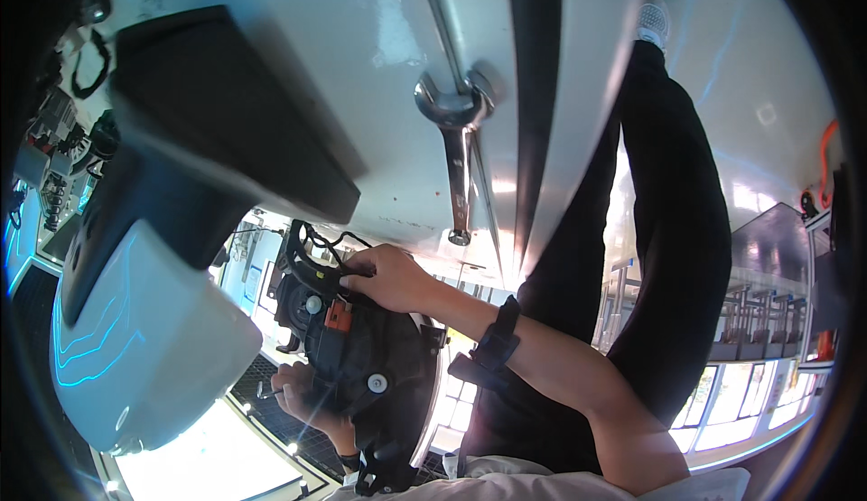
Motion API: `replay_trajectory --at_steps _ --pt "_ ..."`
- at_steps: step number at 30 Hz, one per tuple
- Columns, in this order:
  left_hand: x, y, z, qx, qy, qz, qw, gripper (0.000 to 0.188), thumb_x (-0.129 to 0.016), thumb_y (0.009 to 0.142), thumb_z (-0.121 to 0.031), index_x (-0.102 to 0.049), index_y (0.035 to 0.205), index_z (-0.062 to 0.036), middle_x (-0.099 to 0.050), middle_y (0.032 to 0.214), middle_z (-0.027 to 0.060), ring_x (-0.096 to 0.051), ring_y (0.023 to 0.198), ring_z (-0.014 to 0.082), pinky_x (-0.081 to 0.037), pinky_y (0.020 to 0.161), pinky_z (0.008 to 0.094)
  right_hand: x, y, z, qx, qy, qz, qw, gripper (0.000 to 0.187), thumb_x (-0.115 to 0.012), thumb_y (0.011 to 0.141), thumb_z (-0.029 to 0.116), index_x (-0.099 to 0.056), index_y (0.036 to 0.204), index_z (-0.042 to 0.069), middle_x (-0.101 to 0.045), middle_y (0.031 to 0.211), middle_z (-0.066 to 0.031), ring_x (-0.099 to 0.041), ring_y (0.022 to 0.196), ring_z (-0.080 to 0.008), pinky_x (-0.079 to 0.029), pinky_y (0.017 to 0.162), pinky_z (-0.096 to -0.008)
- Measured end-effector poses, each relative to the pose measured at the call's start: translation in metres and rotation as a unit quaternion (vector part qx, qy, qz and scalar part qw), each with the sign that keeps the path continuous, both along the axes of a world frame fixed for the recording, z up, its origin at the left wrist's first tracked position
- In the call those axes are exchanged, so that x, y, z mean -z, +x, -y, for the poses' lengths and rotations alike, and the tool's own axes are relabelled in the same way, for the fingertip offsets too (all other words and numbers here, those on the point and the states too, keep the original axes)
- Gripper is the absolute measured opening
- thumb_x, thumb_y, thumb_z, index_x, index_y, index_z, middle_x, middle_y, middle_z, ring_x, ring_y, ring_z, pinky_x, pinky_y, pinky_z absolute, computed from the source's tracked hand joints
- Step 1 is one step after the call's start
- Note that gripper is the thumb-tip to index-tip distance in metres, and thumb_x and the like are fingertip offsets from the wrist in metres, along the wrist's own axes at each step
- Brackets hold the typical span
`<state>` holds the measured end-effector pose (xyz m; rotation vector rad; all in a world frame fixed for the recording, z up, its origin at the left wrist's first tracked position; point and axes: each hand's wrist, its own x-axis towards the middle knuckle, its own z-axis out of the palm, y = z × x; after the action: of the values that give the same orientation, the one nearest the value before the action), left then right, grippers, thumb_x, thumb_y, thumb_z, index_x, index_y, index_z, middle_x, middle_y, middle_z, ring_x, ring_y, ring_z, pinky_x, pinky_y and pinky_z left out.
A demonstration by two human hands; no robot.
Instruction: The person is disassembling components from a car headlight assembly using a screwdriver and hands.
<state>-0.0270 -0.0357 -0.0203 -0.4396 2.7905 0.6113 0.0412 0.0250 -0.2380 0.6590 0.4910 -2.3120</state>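
Observation:
My right hand [390,277] grips the upper rim of a black round mechanical assembly [361,357], which has black wires, an orange connector [339,314] and white round caps. A black band [492,343] sits on that forearm. My left hand [300,389] is at the assembly's lower left side, fingers curled, with what looks like a thin metal tool [269,395] sticking out to the left. The assembly partly hides this hand.
An open-ended steel wrench [458,140] lies on the pale grey surface [361,68]. A black and white machine housing [153,257] fills the left. A leg in black trousers [677,230] with a white shoe [652,21] stands at the right. Shelving and windows lie beyond.

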Motion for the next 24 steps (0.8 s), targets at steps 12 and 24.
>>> replay_trajectory --at_steps 12,24 --pt "0.017 -0.006 -0.019 -0.061 0.059 0.012 0.996 0.016 -0.057 0.097 -0.014 -0.054 0.084 -0.0047 -0.045 0.075 -0.0054 -0.039 0.068 0.0035 -0.032 0.062 0.0209 -0.041 0.020 -0.062 -0.022 0.373 -0.003 0.928 0.039 -0.055 0.092 0.015 -0.054 0.130 0.005 -0.058 0.127 -0.0215 -0.058 0.115 -0.0381 -0.045 0.100 -0.0432" --pt "0.016 -0.021 -0.011 0.052 0.101 0.044 0.993 0.022 -0.066 0.095 -0.020 -0.060 0.082 -0.0023 -0.057 0.073 -0.0029 -0.046 0.068 0.0051 -0.038 0.062 0.0224 -0.067 0.106 -0.106 -0.180 0.445 0.042 0.877 0.022 -0.058 0.087 0.004 -0.067 0.107 0.008 -0.069 0.095 -0.0138 -0.068 0.085 -0.0322 -0.053 0.080 -0.0407"
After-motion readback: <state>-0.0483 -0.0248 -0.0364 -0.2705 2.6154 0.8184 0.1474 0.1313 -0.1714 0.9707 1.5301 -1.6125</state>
